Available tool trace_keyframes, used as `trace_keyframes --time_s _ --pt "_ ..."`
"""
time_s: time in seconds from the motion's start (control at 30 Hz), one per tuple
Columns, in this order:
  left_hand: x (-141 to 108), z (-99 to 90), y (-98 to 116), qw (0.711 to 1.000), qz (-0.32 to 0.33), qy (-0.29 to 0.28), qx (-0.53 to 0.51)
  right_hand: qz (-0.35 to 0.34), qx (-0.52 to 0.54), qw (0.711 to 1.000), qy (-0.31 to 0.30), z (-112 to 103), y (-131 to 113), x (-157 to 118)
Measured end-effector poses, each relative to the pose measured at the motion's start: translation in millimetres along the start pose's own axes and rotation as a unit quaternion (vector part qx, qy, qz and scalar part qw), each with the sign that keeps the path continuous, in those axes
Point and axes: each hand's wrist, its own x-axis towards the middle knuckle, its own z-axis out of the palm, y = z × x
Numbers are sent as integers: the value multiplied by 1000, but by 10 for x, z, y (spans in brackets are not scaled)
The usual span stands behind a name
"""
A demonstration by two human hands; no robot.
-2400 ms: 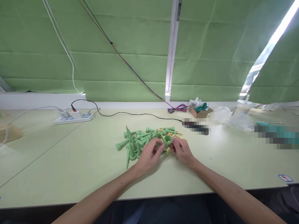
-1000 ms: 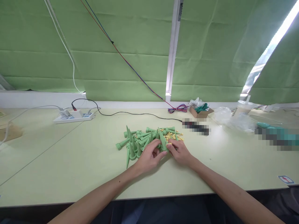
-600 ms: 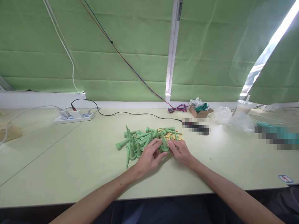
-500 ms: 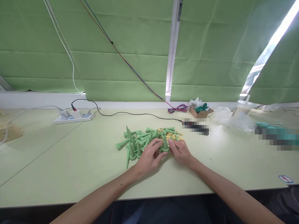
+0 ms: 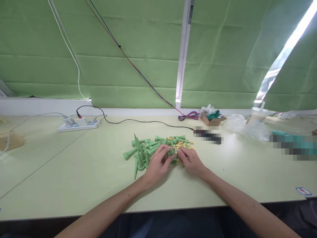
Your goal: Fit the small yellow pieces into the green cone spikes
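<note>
My left hand [image 5: 156, 165] is closed around a green plastic spike [image 5: 171, 152], which it holds tilted above the front of the pile. Pinched in the fingertips of my right hand [image 5: 192, 162] is a small yellow plastic piece [image 5: 176, 152], right against the green spike; whether it sits in the spike I cannot tell. A heap of green spikes [image 5: 140, 157] lies to the left and behind my hands, some standing on their wide ends, others on their sides. Loose small yellow pieces [image 5: 184, 144] are gathered behind my right hand, partly hidden by it.
A white power strip [image 5: 79, 125] lies at the back left, with a black cable [image 5: 138, 120] running to a blurred dark object [image 5: 207, 135]. At the back right are a small cardboard box [image 5: 213, 120], plastic bags [image 5: 236, 123] and a cup [image 5: 257, 115].
The green spike at my left hand has gone from upright to tilted, with my left fingers closed round it. My right fingertips now show a yellow piece at the spike.
</note>
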Motion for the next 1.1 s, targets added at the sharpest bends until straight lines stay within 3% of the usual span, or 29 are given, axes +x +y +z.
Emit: trace_keyframes --time_s 0.13,0.23,0.43,0.77,1.1 --pt "-1 1 1 998 -45 23 -35 12 18 999 47 -3 1 -4" --pt "3 0 -20 993 -80 -11 -89 16 37 996 74 1 26 -21" --pt "13 7 -60 957 -157 -105 -222 -23 24 999 37 19 41 -41" --pt "39 -33 -83 922 -190 -159 -296 -29 14 999 33 52 75 -65" --pt "-24 -10 -47 955 -150 -145 -209 -8 18 999 43 88 56 -56"
